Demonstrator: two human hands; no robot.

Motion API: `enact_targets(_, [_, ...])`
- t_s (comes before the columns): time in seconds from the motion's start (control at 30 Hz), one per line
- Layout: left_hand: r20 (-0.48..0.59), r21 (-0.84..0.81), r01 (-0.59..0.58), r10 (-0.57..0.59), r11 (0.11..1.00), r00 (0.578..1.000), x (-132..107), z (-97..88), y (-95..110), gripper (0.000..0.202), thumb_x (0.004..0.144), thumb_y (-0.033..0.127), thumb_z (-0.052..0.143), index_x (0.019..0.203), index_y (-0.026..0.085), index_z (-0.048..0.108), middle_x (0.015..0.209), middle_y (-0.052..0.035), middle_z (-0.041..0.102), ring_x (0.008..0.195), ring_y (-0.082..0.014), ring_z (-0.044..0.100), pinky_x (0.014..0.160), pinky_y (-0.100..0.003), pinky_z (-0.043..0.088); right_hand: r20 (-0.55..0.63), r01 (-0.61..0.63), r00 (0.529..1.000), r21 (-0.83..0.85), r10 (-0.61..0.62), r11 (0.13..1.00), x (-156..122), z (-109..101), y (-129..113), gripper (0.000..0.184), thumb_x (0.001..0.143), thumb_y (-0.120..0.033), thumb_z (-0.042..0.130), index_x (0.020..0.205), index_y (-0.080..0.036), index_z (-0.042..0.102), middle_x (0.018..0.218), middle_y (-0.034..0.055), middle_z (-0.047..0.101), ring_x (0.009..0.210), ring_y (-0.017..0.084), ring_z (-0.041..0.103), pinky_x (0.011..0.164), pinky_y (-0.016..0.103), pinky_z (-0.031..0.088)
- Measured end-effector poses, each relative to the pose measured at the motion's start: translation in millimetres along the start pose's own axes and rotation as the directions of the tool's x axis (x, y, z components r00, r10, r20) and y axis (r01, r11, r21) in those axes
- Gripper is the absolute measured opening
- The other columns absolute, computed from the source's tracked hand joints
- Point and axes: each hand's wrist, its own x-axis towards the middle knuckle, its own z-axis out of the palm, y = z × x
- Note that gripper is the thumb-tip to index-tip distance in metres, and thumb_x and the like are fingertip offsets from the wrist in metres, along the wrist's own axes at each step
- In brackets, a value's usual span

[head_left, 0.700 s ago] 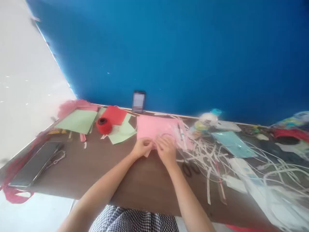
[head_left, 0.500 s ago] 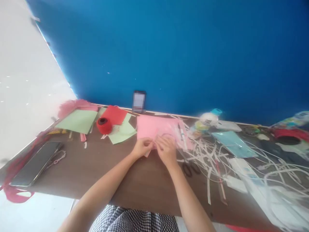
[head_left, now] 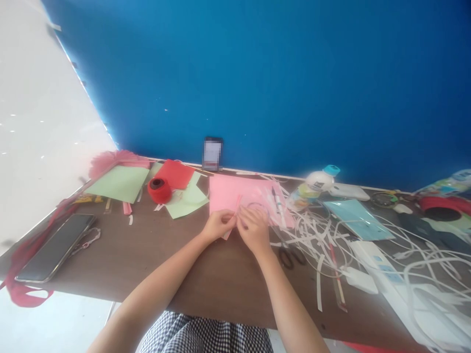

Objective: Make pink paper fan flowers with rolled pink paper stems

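My left hand [head_left: 218, 224] and my right hand [head_left: 253, 226] meet at the middle of the brown table [head_left: 206, 274], fingertips pinched together on a small pink paper strip [head_left: 233, 224]. The strip sticks out above and below the fingers. Just behind the hands lies a pink paper sheet [head_left: 235, 191]. A thin wire ring rests on that sheet beside my right hand.
Red yarn spool [head_left: 159, 190], red paper and green paper sheets [head_left: 119, 182] lie at back left. A phone [head_left: 55, 247] sits near the left edge, another leans on the blue wall [head_left: 212, 153]. Scissors [head_left: 290, 256], white paper strips, a bottle [head_left: 312, 184], a teal sheet and a power strip [head_left: 382, 267] crowd the right.
Both hands stay pinched on the strip at the same spot. The strip's top end now shows a little higher above the fingers. The picture is sharper.
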Motion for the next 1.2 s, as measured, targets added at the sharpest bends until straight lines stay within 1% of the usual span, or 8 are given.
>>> enact_targets(0.23, [-0.006, 0.024, 0.005, -0.005, 1.0, 1.0, 0.0, 0.4, 0.2, 0.023, 0.073, 0.029, 0.055, 0.087, 0.011, 0.061, 0.086, -0.0082, 0.068, 0.081, -0.0185, 0.063, 0.074, -0.029, 0.051, -0.017, -0.02, 1.0, 0.031, 0.02, 0.999, 0.0, 1.6, -1.6, 0.018, 0.077, -0.015, 0.045, 0.073, -0.02, 0.062, 0.093, 0.0054, 0.067, 0.085, 0.018, 0.06, 0.087, 0.04, 0.037])
enact_targets(0.43, [-0.018, 0.03, 0.005, -0.004, 1.0, 1.0, -0.1, 0.6, -0.6, 0.023, 0.074, 0.029, 0.054, 0.086, 0.011, 0.061, 0.083, -0.0083, 0.068, 0.079, -0.0187, 0.064, 0.073, -0.029, 0.051, -0.047, -0.064, 0.996, 0.112, 0.07, 0.992, 1.5, 1.4, -3.8, 0.016, 0.076, -0.015, 0.047, 0.068, -0.019, 0.061, 0.09, 0.0056, 0.067, 0.085, 0.019, 0.06, 0.085, 0.04, 0.04])
enact_targets(0.53, [-0.034, 0.059, -0.025, 0.027, 0.998, 0.999, -0.1, 0.7, -2.8, 0.022, 0.074, 0.027, 0.054, 0.086, 0.011, 0.061, 0.084, -0.0081, 0.068, 0.079, -0.0183, 0.064, 0.073, -0.028, 0.051, -0.058, -0.086, 0.994, 0.158, 0.096, 0.984, 0.9, 3.2, -3.6, 0.015, 0.076, -0.016, 0.048, 0.07, -0.019, 0.061, 0.091, 0.0065, 0.067, 0.086, 0.02, 0.06, 0.084, 0.041, 0.042])
enact_targets(0.63, [-0.048, 0.132, -0.071, 0.078, 0.989, 0.996, -0.7, 0.6, -4.8, 0.021, 0.074, 0.026, 0.053, 0.088, 0.012, 0.062, 0.084, -0.0066, 0.068, 0.079, -0.0171, 0.063, 0.073, -0.026, 0.05, -0.072, -0.116, 0.989, 0.182, 0.131, 0.976, -0.1, 6.2, -3.0, 0.013, 0.076, -0.019, 0.05, 0.072, -0.019, 0.062, 0.092, 0.0073, 0.067, 0.086, 0.021, 0.061, 0.083, 0.042, 0.043])
enact_targets(0.73, [-0.062, 0.266, -0.108, 0.129, 0.958, 0.99, -2.6, 0.8, -4.6, 0.021, 0.075, 0.027, 0.051, 0.088, 0.014, 0.062, 0.081, -0.0043, 0.068, 0.075, -0.0153, 0.063, 0.071, -0.024, 0.049, -0.09, -0.149, 0.981, 0.205, 0.17, 0.967, -0.8, 8.8, -2.8, 0.014, 0.076, -0.02, 0.051, 0.07, -0.019, 0.063, 0.092, 0.0082, 0.067, 0.086, 0.021, 0.061, 0.083, 0.042, 0.044])
enact_targets(0.87, [-0.072, 0.429, -0.127, 0.174, 0.895, 0.982, -5.4, 1.6, -2.4, 0.022, 0.077, 0.027, 0.046, 0.088, 0.016, 0.063, 0.072, -0.0016, 0.066, 0.065, -0.0126, 0.06, 0.065, -0.021, 0.048, -0.108, -0.172, 0.973, 0.252, 0.204, 0.952, -0.5, 9.7, -4.1, 0.012, 0.074, -0.02, 0.053, 0.071, -0.019, 0.065, 0.091, 0.0079, 0.067, 0.087, 0.021, 0.061, 0.083, 0.041, 0.045])
enact_targets(1.03, [-0.058, 0.519, -0.154, 0.215, 0.841, 0.975, -6.2, 1.9, -1.0, 0.022, 0.078, 0.026, 0.044, 0.088, 0.018, 0.062, 0.061, 0.0009, 0.06, 0.054, -0.0093, 0.052, 0.058, -0.018, 0.044, -0.112, -0.224, 0.957, 0.304, 0.268, 0.926, 1.2, 6.8, -6.9, 0.011, 0.073, -0.02, 0.054, 0.072, -0.019, 0.066, 0.092, 0.0077, 0.067, 0.09, 0.022, 0.061, 0.082, 0.041, 0.047])
enact_targets(1.2, [-0.009, 0.63, -0.192, 0.255, 0.752, 0.967, -7.3, 0.6, -0.8, 0.02, 0.08, 0.023, 0.042, 0.084, 0.018, 0.061, 0.06, -0.0007, 0.058, 0.05, -0.0091, 0.047, 0.054, -0.017, 0.039, -0.082, -0.293, 0.935, 0.368, 0.345, 0.882, 2.2, 4.5, -11.6, 0.013, 0.072, -0.02, 0.054, 0.074, -0.019, 0.066, 0.094, 0.0076, 0.066, 0.09, 0.022, 0.061, 0.082, 0.042, 0.048])
